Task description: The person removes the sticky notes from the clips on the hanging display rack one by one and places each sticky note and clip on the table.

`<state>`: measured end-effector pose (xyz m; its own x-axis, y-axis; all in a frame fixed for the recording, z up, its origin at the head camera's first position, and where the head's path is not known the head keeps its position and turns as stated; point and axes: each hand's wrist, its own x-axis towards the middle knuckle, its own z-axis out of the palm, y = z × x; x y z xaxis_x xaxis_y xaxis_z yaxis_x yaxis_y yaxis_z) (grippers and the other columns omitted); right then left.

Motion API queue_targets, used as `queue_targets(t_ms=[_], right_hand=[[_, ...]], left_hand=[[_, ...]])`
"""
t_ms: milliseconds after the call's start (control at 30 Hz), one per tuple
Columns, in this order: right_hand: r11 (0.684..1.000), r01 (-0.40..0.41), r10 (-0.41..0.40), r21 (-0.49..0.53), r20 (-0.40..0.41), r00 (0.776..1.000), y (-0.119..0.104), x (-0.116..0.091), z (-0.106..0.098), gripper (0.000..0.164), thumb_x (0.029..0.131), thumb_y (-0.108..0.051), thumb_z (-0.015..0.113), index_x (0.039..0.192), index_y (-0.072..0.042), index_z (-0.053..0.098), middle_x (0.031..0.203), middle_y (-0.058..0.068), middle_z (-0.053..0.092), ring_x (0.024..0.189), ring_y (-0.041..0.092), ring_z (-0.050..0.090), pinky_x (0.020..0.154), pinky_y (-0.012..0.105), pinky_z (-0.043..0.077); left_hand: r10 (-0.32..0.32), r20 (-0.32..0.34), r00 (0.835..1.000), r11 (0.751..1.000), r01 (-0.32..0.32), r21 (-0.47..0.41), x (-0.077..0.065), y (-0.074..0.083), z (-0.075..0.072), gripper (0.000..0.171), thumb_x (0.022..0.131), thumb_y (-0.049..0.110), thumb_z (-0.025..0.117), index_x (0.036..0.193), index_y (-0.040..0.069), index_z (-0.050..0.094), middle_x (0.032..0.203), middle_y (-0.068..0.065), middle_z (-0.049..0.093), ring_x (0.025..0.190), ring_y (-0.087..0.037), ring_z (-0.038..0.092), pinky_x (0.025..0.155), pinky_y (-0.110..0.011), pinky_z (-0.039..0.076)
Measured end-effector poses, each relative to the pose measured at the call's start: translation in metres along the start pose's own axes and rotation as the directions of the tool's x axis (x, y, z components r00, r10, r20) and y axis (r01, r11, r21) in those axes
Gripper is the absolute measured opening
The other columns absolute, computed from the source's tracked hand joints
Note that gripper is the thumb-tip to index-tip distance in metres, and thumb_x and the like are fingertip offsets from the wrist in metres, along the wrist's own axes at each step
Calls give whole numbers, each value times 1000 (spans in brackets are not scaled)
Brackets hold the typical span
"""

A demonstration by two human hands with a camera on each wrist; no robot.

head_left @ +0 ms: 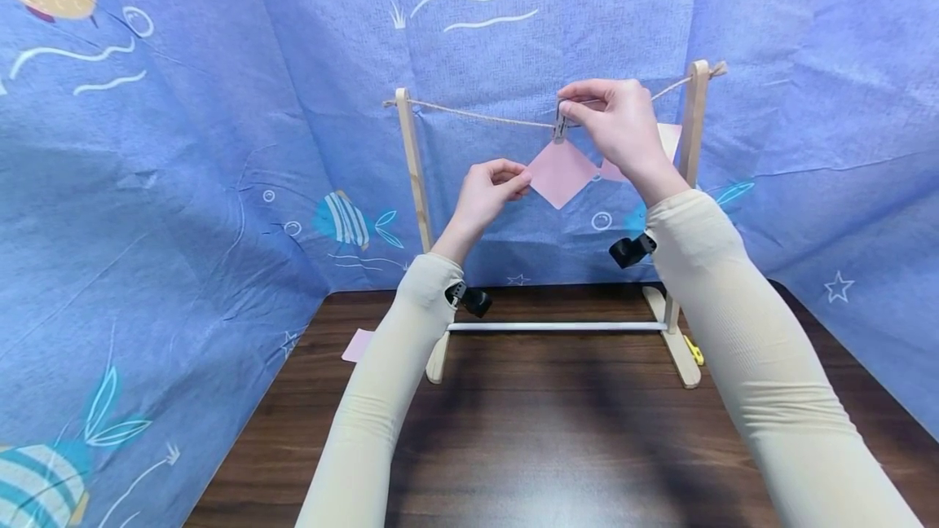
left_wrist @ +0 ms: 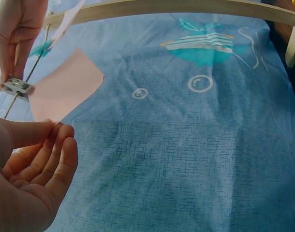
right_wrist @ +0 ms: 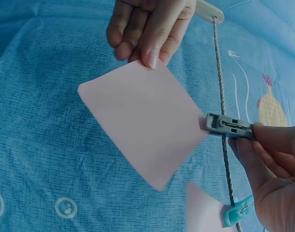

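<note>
A pink square of paper [head_left: 561,175] hangs cornerwise below the rope [right_wrist: 219,67]. My left hand [head_left: 490,192] pinches its left corner between thumb and fingertips, plain in the right wrist view. At its top corner sits a grey clothespin [right_wrist: 229,126], which lies across the rope. The thumb and fingers of my right hand [head_left: 614,122] pinch the outer end of that clothespin. Beside it on the rope, a teal clothespin [right_wrist: 238,211] holds a second pink paper [right_wrist: 203,210], partly hidden behind my right hand in the head view.
The rope runs between two wooden posts [head_left: 412,169], joined low down by a white bar [head_left: 557,327]. A white paper [head_left: 669,139] hangs near the right post. On the dark table [head_left: 543,430] lie a pink paper [head_left: 358,345] and a yellow object [head_left: 694,350]. Blue printed cloth [head_left: 220,145] surrounds it.
</note>
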<state>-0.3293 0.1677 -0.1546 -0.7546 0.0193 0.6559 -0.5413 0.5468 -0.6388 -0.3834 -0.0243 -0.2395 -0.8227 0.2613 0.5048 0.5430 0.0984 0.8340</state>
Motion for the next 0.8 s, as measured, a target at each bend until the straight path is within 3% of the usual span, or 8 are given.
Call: queue_targets(t_ms=[200, 400, 533, 667, 800], right_hand=[[1000, -2, 3, 21, -37, 999, -5, 0, -4, 25, 98, -25, 69, 118, -12, 76, 114, 2, 74, 107, 12, 69, 76, 23, 44], [998, 10, -6, 54, -73, 997, -10, 2, -6, 24, 97, -23, 70, 116, -12, 77, 113, 1, 75, 104, 10, 70, 84, 23, 49], [998, 6, 0, 65, -92, 996, -13, 2, -7, 23, 96, -23, 71, 116, -12, 77, 110, 0, 75, 102, 8, 70, 85, 23, 49], [997, -1, 7, 78, -87, 996, -13, 0, -9, 23, 96, -23, 71, 115, -12, 77, 108, -3, 75, 100, 7, 70, 86, 24, 49], [994, -27, 32, 102, -51, 998, -13, -3, -11, 28, 96, -24, 71, 120, -11, 75, 113, -1, 74, 106, 8, 69, 92, 25, 49]], left_hand=[[-5, 8, 1000, 1000, 5, 15, -1, 0, 0, 21, 96, 10, 70, 108, -8, 70, 100, -27, 72, 97, -44, 69, 82, -36, 59], [-21, 11, 1000, 1000, 21, 0, -2, 0, -1, 21, 96, 8, 70, 109, -8, 70, 102, -26, 72, 98, -42, 69, 86, -41, 58], [-17, 8, 1000, 1000, 17, 12, -3, 0, 0, 21, 96, 8, 70, 108, -8, 70, 100, -23, 73, 94, -36, 72, 83, -36, 59], [-12, 4, 1000, 1000, 12, 27, -5, 0, -1, 20, 95, 9, 70, 108, -7, 71, 99, -21, 74, 88, -27, 73, 79, -30, 59], [-7, 4, 1000, 999, 7, 34, -6, 0, -1, 20, 96, 10, 71, 108, -7, 71, 98, -21, 74, 89, -28, 73, 78, -28, 59]])
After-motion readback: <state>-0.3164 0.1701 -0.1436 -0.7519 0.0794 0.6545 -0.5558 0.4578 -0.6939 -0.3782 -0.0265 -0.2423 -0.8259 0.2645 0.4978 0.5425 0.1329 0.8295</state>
